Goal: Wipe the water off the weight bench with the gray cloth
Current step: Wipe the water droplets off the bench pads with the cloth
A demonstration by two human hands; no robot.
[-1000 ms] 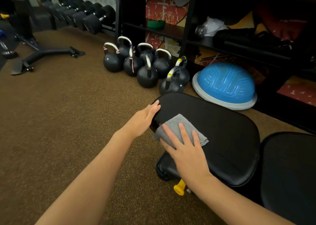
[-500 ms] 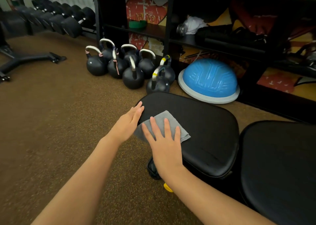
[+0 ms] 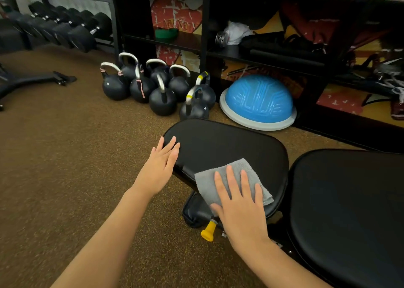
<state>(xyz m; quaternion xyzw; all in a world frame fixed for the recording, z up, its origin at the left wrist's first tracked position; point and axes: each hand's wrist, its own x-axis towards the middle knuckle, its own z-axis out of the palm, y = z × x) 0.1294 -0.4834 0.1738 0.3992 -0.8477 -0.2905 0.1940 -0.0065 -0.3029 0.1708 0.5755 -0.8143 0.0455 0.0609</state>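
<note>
Wiping under way on the small seat pad of the weight bench (image 3: 229, 143).

Right hand (image 3: 240, 202) lies flat, fingers spread, pressing the gray cloth (image 3: 238, 167) onto the pad's near corner; left hand (image 3: 160, 165) rests open against the pad's left edge, steadying it. No water shows on the black vinyl from here. Next, I'd judge, comes a sweep across the pad's far side.
</note>
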